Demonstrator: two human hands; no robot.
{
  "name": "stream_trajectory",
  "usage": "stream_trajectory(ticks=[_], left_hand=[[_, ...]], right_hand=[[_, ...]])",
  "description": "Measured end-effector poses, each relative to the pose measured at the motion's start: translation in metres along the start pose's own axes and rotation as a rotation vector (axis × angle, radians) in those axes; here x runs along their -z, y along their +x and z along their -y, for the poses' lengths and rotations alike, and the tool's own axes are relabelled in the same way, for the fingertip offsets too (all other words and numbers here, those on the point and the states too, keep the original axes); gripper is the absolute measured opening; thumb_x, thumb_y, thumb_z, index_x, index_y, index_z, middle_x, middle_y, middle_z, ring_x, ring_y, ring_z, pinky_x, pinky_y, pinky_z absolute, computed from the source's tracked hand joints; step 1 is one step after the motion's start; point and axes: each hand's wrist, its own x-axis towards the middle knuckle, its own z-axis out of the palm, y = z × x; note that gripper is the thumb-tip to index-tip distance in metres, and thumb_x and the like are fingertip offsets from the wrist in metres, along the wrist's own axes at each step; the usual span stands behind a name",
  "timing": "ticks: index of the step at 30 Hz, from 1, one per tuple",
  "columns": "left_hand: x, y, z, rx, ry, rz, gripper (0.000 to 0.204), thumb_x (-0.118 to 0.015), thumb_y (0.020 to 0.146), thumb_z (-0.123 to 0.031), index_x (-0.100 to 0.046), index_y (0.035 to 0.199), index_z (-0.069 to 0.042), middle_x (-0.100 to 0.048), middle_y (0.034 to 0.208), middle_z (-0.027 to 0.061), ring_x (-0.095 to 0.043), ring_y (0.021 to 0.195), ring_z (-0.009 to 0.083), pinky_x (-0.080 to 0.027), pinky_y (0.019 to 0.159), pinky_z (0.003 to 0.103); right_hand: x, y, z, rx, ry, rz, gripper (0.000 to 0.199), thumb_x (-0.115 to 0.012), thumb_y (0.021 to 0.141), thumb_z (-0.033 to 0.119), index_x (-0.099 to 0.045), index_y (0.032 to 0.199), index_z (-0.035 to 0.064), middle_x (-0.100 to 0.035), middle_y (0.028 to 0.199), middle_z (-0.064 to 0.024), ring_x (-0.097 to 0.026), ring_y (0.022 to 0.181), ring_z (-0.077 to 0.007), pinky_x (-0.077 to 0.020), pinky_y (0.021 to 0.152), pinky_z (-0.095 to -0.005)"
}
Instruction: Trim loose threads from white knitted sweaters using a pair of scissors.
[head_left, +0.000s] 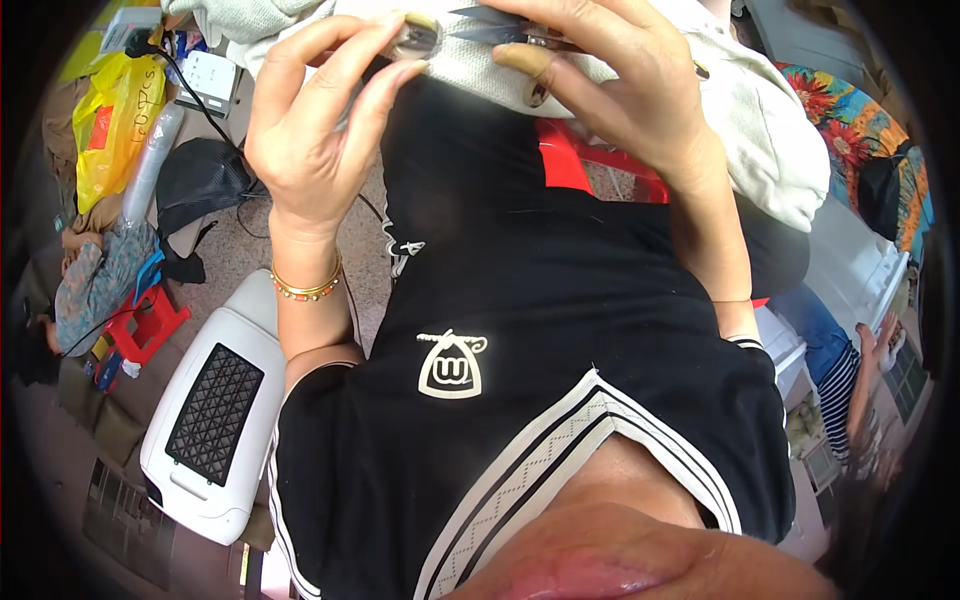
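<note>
A cream knit garment lies across my lap at the top of the view. My left hand pinches a shiny round button between thumb and forefinger, over the knit. Small dark-bladed scissors are held in my right hand, their points directed left at the button and close to it. The thumb of my right hand has a tan cover over its tip. Below that thumb, another brownish button shows at the garment's edge. The upper edge of the view cuts off part of both hands.
A red stool shows beneath the garment. To the left are a white case with a black grille, a black mesh bag, a yellow plastic bag and a black cable. Other people sit at far left and right.
</note>
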Motion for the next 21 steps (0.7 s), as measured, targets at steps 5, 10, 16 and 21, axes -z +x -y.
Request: stream_trajectory(ticks=[5, 10, 16, 21], left_hand=[[-0.005, 0.001, -0.001, 0.021, -0.054, -0.034, 0.034, -0.078, 0.071, -0.001, -0.071, 0.105, -0.003, -0.065, 0.098, 0.0095, -0.063, 0.087, 0.0173, -0.05, 0.077, 0.027], [-0.005, -0.002, 0.002, 0.02, -0.046, -0.054, 0.035, -0.078, 0.07, -0.001, -0.071, 0.105, -0.003, -0.065, 0.098, 0.0092, -0.063, 0.086, 0.0174, -0.05, 0.076, 0.027], [-0.004, 0.002, -0.001, 0.009, -0.014, -0.038, 0.035, -0.079, 0.07, -0.001, -0.071, 0.104, -0.003, -0.065, 0.097, 0.0096, -0.063, 0.085, 0.0174, -0.05, 0.075, 0.026], [-0.004, 0.002, 0.0, -0.003, 0.009, -0.025, 0.036, -0.079, 0.07, -0.001, -0.071, 0.105, -0.003, -0.065, 0.097, 0.0099, -0.063, 0.085, 0.0174, -0.051, 0.074, 0.026]], right_hand=[[-0.021, 0.014, -0.037, 0.419, -0.11, -0.27, 0.037, -0.072, 0.075, 0.007, -0.063, 0.111, 0.0013, -0.057, 0.083, -0.0095, -0.056, 0.068, -0.0229, -0.0453, 0.058, -0.0301], [-0.011, 0.024, -0.022, 0.712, -0.306, -0.391, 0.034, -0.071, 0.075, 0.011, -0.065, 0.107, 0.0028, -0.057, 0.083, -0.0067, -0.056, 0.07, -0.0215, -0.0455, 0.059, -0.0304], [-0.019, 0.031, -0.038, 0.716, -0.329, -0.383, 0.03, -0.068, 0.075, 0.01, -0.066, 0.104, 0.0046, -0.055, 0.082, -0.0043, -0.054, 0.069, -0.0195, -0.0443, 0.058, -0.0291], [-0.019, 0.035, -0.038, 0.738, -0.328, -0.367, 0.03, -0.068, 0.074, 0.01, -0.067, 0.103, 0.0056, -0.055, 0.083, -0.0034, -0.054, 0.068, -0.0189, -0.0438, 0.058, -0.0288]])
